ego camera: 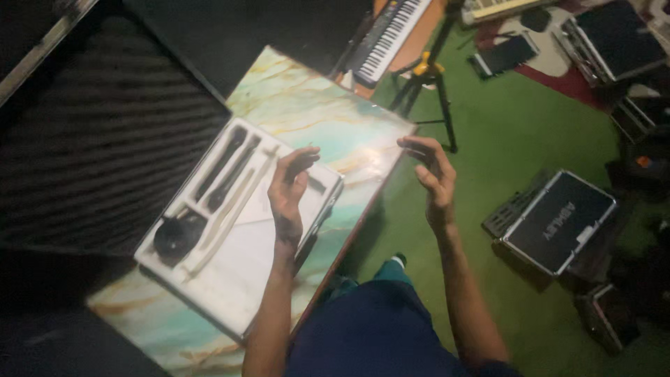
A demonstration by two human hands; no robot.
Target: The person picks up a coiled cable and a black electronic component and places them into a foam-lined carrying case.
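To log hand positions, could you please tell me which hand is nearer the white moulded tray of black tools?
Left hand hovers over the white moulded tray; right hand is beyond the table edge.

1. Hands: 2 are counted, a left hand [289,192] and a right hand [433,171], both with fingers spread and nothing held.
2. Marbled table [314,105]: 1 is counted.
3. White moulded tray [230,230]: 1 is counted on the table.
4. Long dark pieces [227,167] seated in the tray's slots: 2 are counted.
5. Round dark piece [174,237] in the tray: 1 is counted.
6. Keyboards: 2 are seen, a dark keyboard [387,38] and a pale keyboard [495,7].
7. Stand [429,77]: 1 is counted.
8. Black hard case with metal edges [558,220]: 1 is counted on the green floor [516,126]; further cases at the edges are too dim for counting.
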